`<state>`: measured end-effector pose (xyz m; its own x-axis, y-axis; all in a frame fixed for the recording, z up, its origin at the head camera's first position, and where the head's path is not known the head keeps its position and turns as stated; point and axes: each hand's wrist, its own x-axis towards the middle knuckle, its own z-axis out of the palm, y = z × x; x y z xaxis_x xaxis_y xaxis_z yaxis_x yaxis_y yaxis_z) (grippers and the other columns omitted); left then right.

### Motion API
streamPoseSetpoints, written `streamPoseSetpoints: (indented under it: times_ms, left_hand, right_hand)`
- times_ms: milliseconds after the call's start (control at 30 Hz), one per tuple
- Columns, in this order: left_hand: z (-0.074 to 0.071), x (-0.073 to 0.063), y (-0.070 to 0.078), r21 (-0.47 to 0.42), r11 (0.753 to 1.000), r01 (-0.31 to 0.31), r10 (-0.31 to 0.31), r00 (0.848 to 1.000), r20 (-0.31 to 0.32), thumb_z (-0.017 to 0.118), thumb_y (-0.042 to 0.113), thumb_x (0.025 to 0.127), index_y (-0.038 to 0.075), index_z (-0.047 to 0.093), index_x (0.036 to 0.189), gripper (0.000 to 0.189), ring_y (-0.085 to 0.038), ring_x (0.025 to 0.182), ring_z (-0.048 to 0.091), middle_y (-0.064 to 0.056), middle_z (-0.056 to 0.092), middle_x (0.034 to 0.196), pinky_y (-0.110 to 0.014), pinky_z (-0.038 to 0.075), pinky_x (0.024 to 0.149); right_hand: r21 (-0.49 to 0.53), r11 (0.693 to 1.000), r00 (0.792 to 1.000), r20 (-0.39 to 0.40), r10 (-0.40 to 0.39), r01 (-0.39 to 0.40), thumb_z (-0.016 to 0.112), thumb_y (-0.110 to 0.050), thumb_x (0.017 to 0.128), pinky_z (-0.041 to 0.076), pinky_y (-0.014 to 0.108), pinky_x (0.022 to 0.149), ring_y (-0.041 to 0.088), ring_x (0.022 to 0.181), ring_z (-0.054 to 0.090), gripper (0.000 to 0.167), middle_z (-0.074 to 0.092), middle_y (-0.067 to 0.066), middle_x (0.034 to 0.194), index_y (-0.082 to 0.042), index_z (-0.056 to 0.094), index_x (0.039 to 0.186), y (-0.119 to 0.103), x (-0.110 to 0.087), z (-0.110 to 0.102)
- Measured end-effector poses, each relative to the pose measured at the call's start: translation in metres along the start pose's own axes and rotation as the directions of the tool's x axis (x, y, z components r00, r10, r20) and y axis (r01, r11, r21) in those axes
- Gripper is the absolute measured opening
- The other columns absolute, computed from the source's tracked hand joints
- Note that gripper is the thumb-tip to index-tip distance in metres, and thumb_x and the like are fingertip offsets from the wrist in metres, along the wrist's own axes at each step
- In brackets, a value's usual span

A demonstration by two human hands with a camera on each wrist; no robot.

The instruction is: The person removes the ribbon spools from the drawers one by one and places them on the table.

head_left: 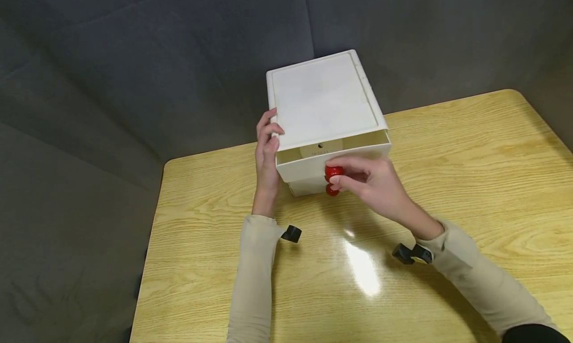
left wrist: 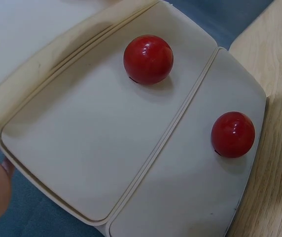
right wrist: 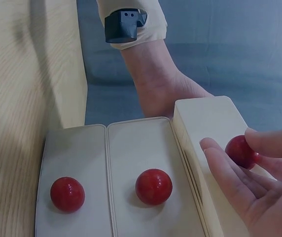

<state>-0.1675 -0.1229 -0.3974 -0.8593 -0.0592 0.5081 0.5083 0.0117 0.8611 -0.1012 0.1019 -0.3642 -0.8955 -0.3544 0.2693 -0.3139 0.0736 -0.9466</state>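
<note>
Left hand (head_left: 267,159), right hand (head_left: 376,186): bare. Left sleeve (head_left: 252,283), right sleeve (head_left: 488,283): long, plain beige cloth; right cuff creased. Left wrist camera (right wrist: 122,27): black, blocky; 2 small round marks on side mount. Right wrist camera (head_left: 404,254): black, with black strap-like mount. Black fabric (head_left: 532,334) at right sleeve's upper end.
</note>
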Motion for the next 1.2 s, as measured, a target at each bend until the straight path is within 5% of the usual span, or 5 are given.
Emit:
streamPoseSetpoints:
  times_ms: [433,1200]
  left_hand:
    - [0.001,0.000,0.001,-0.027,1.000,0.015,-0.015,1.000,0.006,0.043,0.036,0.097,0.040,0.054,0.098,0.012,-0.022,0.148,0.027,-0.012,0.035,0.157,-0.045,0.019,0.121]
    - [0.001,-0.001,0.002,-0.013,0.999,0.035,-0.035,0.999,0.000,0.041,0.034,0.097,0.041,0.054,0.097,0.014,-0.022,0.148,0.029,-0.007,0.036,0.157,-0.045,0.023,0.120]
  right_hand:
    - [-0.044,0.997,0.998,0.005,-0.056,0.056,0.073,0.012,0.087,0.060,0.030,0.072,0.024,0.083,0.077,0.027,0.075,0.021,0.110,0.008,0.073,0.114,0.000,-0.009,0.001]
    - [-0.112,0.981,0.987,0.031,-0.158,0.160,0.075,0.014,0.083,0.060,0.028,0.065,0.006,0.082,0.074,0.031,0.077,0.016,0.102,0.005,0.074,0.113,-0.003,-0.025,0.001]
